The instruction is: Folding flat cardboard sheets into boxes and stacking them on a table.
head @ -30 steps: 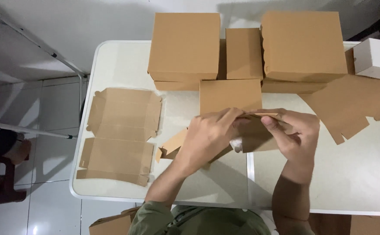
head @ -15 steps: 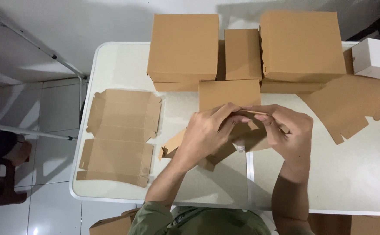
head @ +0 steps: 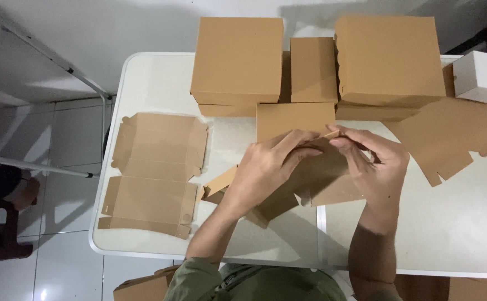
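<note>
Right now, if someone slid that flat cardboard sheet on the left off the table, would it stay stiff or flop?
The flat sheet looks thin and creased, so it would probably bend along its folds. It likely weighs little and slides easily on the smooth table.

A single view is provided, taken from a camera worn on the head and directed almost straight down. The white worktop [head: 143,83] is seen from above at moderate range, with its full depth framed. The left hand [head: 266,167] and right hand [head: 374,167] are placed near the frame centre. Beyond the hands, closed cardboard boxes [head: 238,61] are covered; to their left, tiled floor [head: 59,195] is included. No second view is supplied.
</note>
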